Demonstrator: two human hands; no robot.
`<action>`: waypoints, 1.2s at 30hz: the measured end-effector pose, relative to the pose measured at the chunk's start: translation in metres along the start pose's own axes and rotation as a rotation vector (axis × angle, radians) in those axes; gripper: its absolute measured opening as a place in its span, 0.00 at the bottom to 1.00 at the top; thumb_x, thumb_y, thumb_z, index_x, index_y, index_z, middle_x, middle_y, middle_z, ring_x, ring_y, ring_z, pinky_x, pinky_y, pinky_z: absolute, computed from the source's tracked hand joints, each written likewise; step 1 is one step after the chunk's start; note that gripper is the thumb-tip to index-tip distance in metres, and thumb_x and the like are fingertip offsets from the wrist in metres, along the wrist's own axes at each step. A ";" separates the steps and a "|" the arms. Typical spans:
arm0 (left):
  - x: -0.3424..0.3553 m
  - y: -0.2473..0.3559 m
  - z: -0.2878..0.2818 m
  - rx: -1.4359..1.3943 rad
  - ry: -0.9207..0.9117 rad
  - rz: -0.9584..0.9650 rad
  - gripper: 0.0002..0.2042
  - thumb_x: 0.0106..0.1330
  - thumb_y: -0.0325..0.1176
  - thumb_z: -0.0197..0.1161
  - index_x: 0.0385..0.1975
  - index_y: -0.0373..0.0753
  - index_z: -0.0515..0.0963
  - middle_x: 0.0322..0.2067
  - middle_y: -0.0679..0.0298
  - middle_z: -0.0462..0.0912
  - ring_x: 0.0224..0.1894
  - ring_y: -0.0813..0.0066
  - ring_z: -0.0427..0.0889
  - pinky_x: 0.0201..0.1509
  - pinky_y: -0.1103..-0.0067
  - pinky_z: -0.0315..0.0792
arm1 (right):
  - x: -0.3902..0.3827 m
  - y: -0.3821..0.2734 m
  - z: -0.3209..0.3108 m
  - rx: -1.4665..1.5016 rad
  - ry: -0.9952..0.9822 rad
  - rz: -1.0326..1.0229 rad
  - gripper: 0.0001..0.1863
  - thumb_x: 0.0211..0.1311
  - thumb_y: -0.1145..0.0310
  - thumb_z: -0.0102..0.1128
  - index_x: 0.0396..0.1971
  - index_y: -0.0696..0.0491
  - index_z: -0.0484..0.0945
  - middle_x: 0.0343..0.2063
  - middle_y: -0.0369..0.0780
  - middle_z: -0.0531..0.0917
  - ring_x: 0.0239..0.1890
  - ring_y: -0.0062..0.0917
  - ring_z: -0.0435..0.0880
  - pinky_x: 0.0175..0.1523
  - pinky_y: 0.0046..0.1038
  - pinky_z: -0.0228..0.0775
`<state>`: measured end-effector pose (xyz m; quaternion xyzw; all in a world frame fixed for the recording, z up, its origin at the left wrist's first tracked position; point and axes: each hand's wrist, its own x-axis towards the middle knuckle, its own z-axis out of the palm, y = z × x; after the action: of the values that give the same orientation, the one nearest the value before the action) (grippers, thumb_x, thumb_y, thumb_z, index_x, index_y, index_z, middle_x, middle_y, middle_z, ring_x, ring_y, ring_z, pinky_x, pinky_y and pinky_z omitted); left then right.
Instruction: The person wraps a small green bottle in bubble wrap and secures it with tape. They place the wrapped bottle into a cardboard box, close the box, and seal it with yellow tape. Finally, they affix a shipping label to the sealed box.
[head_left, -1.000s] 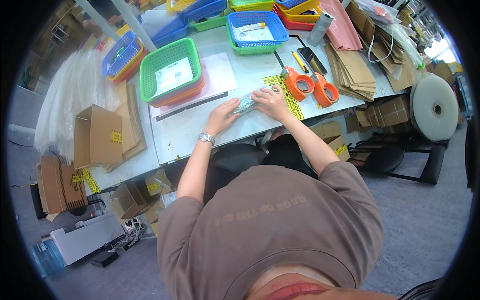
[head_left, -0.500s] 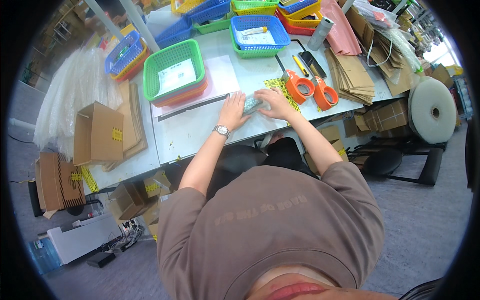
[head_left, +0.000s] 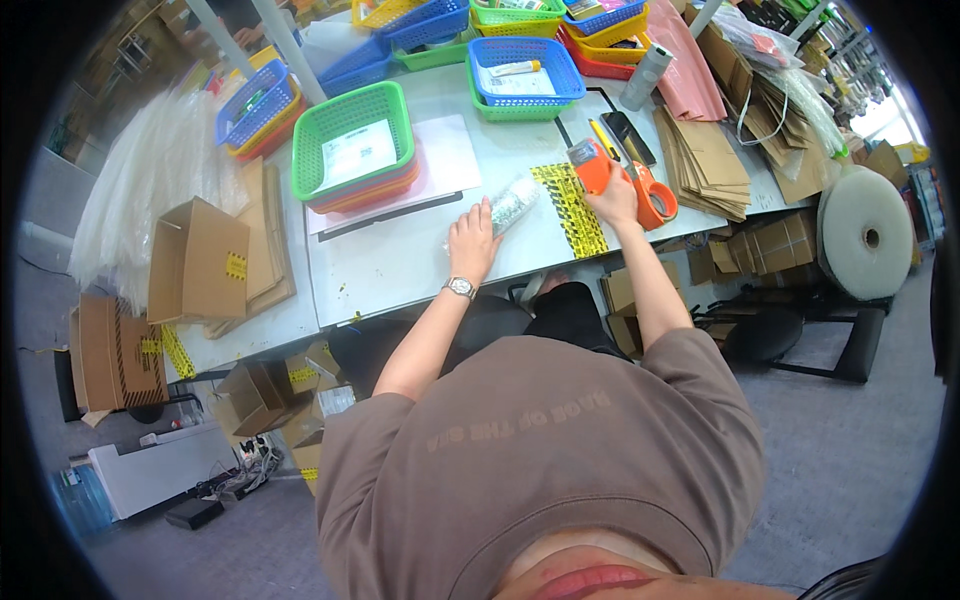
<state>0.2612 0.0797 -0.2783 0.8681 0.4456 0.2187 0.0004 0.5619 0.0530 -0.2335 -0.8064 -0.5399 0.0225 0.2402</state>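
Observation:
A long bundle in clear bubble wrap point(head_left: 514, 202), with something greenish inside, lies aslant on the white table. My left hand point(head_left: 474, 245) rests over its near end and holds it against the tabletop; the fingers hide that end. Off to the right, my right hand point(head_left: 614, 204) is closed around an orange tape dispenser point(head_left: 590, 166), above the table's yellow-and-black tape strips point(head_left: 570, 210). A second orange tape dispenser point(head_left: 656, 204) stands just right of that hand.
Stacked green and red baskets point(head_left: 352, 180) stand on the left, beside an open cardboard box point(head_left: 200, 265). Farther back are a blue basket point(head_left: 525, 75), a grey bottle point(head_left: 646, 76), a phone point(head_left: 628, 137) and a yellow cutter point(head_left: 603, 136). Flat cardboard point(head_left: 703, 160) lies right.
My right hand has left the bundle, moved right and taken hold of the nearer-left tape dispenser, which is now turned. My left hand stays on the bundle, which shows more of its length.

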 end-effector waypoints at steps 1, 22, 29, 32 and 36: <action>0.001 0.000 -0.001 -0.012 -0.025 -0.007 0.41 0.55 0.43 0.68 0.66 0.33 0.57 0.54 0.56 0.71 0.49 0.62 0.72 0.52 0.69 0.67 | -0.003 0.005 -0.010 0.185 0.086 -0.068 0.37 0.45 0.70 0.64 0.59 0.60 0.63 0.37 0.47 0.82 0.35 0.33 0.85 0.43 0.34 0.75; 0.001 -0.012 0.008 -0.268 0.033 0.010 0.45 0.52 0.38 0.71 0.69 0.35 0.53 0.61 0.49 0.68 0.60 0.55 0.70 0.63 0.64 0.61 | -0.064 -0.100 -0.053 0.579 0.012 -0.314 0.29 0.42 0.66 0.63 0.51 0.54 0.79 0.50 0.44 0.80 0.47 0.30 0.81 0.51 0.30 0.73; -0.001 -0.002 -0.005 -0.407 0.010 -0.101 0.49 0.51 0.31 0.72 0.69 0.29 0.45 0.58 0.47 0.70 0.61 0.56 0.69 0.64 0.62 0.62 | -0.082 -0.145 -0.037 0.210 -0.219 -0.222 0.29 0.38 0.59 0.65 0.48 0.48 0.83 0.51 0.38 0.79 0.49 0.36 0.81 0.53 0.35 0.73; 0.007 0.001 -0.015 -0.407 0.126 -0.078 0.48 0.51 0.31 0.72 0.69 0.30 0.46 0.55 0.48 0.72 0.58 0.54 0.72 0.63 0.64 0.64 | -0.087 -0.135 -0.020 0.138 -0.191 -0.231 0.30 0.37 0.59 0.66 0.49 0.48 0.82 0.52 0.38 0.79 0.48 0.37 0.82 0.52 0.37 0.74; 0.012 -0.007 -0.011 -0.474 0.043 -0.043 0.44 0.50 0.33 0.73 0.66 0.33 0.53 0.50 0.49 0.77 0.53 0.54 0.76 0.56 0.66 0.71 | -0.086 -0.136 -0.025 0.152 -0.228 -0.244 0.32 0.38 0.58 0.65 0.51 0.47 0.81 0.52 0.38 0.78 0.49 0.36 0.81 0.53 0.37 0.74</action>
<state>0.2577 0.0907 -0.2657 0.8292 0.4001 0.3356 0.1993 0.4160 0.0089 -0.1747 -0.7066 -0.6542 0.1254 0.2387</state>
